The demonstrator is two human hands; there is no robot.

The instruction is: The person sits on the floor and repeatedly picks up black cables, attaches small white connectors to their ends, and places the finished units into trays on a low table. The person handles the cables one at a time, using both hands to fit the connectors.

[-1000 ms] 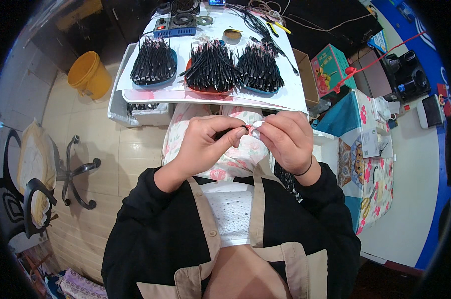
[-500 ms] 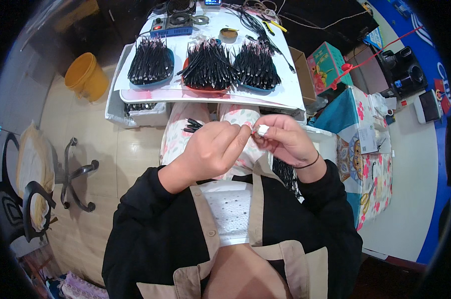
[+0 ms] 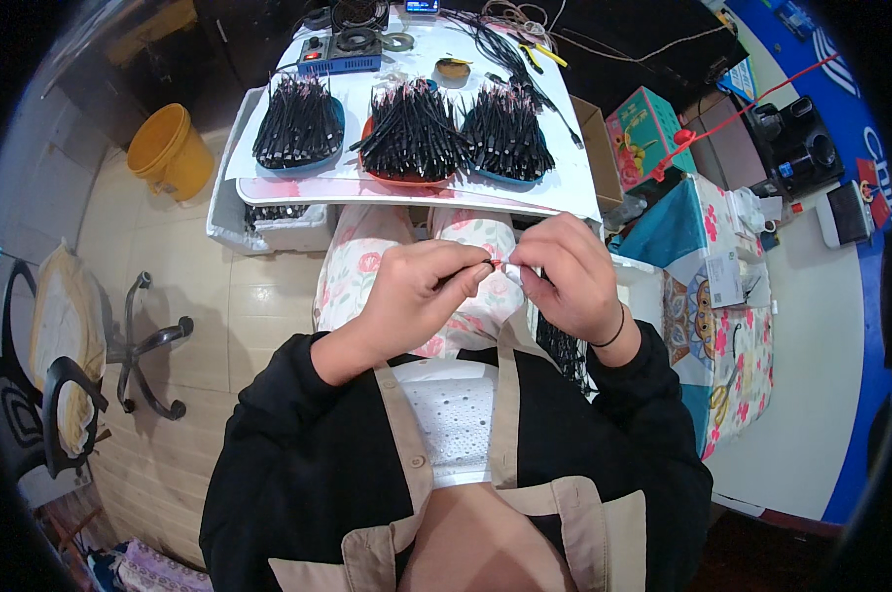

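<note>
Above my lap, my left hand [image 3: 424, 291] pinches the end of a black cable [image 3: 488, 263] between thumb and forefinger. Thin red wires [image 3: 497, 263] stick out from that end toward the right. My right hand [image 3: 572, 281] is closed in a pinch at these wires, with a small white wrap [image 3: 511, 271] showing at its fingertips. The two hands almost meet. Most of the cable is hidden in my left hand. On the white table [image 3: 357, 182] ahead stand several bundles of short black cables [image 3: 413, 128] with pinkish wire ends pointing up.
At the table's back are a blue device [image 3: 339, 59] with a knob, a small round tin [image 3: 453, 68] and yellow-handled pliers [image 3: 549, 54]. A white foam box [image 3: 234, 212] sits under the table at left. An orange bucket [image 3: 173, 153] and a wheeled chair base [image 3: 150, 340] are farther left.
My left hand has turned, so the black cable ends below its knuckles are now hidden. My right fingers have curled over, and the red wires between the hands show more.
</note>
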